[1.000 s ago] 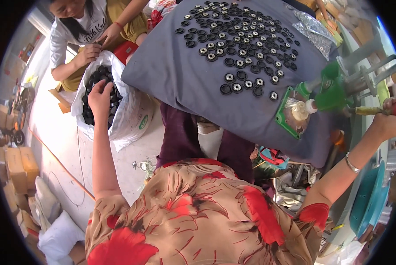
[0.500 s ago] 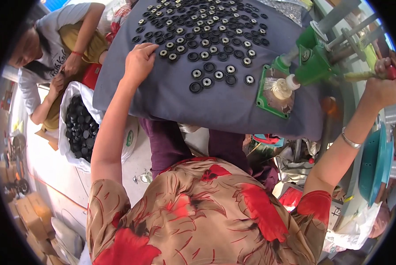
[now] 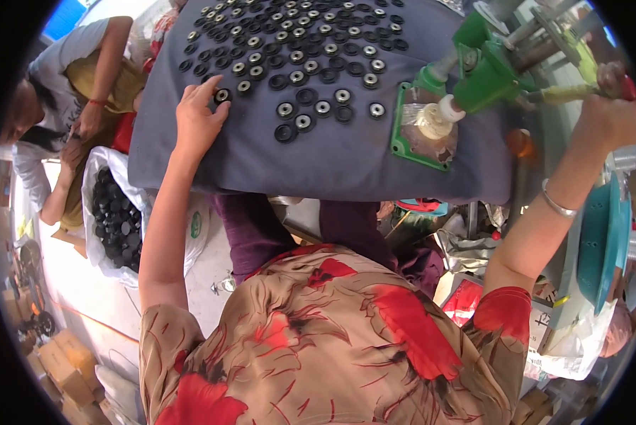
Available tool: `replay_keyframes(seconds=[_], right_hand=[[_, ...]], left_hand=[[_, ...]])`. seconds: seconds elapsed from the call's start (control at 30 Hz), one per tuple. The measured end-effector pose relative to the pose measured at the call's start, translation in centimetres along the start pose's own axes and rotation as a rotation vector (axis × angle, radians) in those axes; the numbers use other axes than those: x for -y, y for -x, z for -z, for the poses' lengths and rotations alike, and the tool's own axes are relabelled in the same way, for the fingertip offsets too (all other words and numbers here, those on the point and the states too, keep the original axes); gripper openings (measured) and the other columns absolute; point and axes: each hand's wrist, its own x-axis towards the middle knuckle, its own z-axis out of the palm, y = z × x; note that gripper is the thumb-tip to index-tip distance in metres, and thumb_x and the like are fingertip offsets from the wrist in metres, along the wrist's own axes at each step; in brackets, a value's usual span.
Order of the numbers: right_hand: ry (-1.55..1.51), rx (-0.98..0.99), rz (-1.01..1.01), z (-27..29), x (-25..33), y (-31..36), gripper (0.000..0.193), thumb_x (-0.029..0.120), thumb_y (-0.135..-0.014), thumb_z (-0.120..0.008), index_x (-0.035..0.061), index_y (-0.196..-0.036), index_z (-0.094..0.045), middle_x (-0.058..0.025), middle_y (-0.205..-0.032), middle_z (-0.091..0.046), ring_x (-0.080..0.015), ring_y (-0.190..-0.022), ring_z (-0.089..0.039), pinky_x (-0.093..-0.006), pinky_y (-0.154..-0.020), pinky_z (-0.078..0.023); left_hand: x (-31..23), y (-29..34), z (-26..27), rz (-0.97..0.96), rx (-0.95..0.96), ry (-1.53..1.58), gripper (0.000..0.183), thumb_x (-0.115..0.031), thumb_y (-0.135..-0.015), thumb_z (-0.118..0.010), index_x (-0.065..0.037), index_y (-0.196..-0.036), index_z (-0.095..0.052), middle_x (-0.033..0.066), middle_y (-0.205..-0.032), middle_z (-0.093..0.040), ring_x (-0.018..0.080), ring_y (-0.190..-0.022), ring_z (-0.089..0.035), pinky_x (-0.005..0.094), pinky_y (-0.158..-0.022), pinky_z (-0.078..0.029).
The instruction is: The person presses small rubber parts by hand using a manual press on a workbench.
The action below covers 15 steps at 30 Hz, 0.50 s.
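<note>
Near the left part of the grey cloth (image 3: 261,159), my left hand (image 3: 196,119) has its thumb and fingers around a black ring-shaped piece with a metal centre (image 3: 222,95). A similar piece (image 3: 243,86) lies just beyond it, at the edge of a wide spread of them. At the far right my right hand (image 3: 610,124) is closed around the red knob (image 3: 629,88) of a lever. That lever belongs to a green hand press (image 3: 484,78), whose green-framed base (image 3: 420,127) carries a pale round die (image 3: 433,122) under the white-tipped ram.
Left of the cloth stands a white sack (image 3: 91,180) holding black round caps (image 3: 119,219). Another person (image 3: 73,92) sits beyond it at upper left. A teal plastic basin (image 3: 598,241) is at the right, and cardboard boxes (image 3: 66,365) sit at lower left.
My left hand has gone from resting beside the pieces to gripping one, drawing it slightly toward me. The whole view has shifted; my right hand stays on the lever.
</note>
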Motion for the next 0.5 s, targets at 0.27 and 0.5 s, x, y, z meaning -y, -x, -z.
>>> replay_keyframes(seconds=[0.27,0.5], right_hand=[[-0.167,-0.016,-0.315,-3.8,5.8,1.8,0.034,0.031,-0.092,-0.043,0.005,-0.073,-0.055,-0.0031,-0.062,-0.051,-0.0145,-0.044,-0.048,-0.026,-0.04,-0.04],[-0.204,-0.176,-0.25,-5.6,7.9,2.9,0.027,0.032,-0.096,-0.05,0.0079,-0.085,-0.055,-0.0012,-0.063,-0.051,-0.0077,-0.045,-0.044,-0.0204,-0.039,-0.032]], left_hand=[[-17.5,-2.5,-4.8,-0.14,0.146,0.533,0.069,-0.003,-0.068,-0.074,-0.013,-0.133,-0.051,0.0048,-0.095,-0.066,0.0181,-0.083,-0.061,0.0293,-0.066,-0.049],[-23.8,-3.7,-11.3,-0.288,0.172,0.489,0.072,-0.006,-0.067,-0.072,-0.007,-0.134,-0.045,0.0094,-0.094,-0.066,0.0299,-0.092,-0.058,0.0411,-0.08,-0.05]])
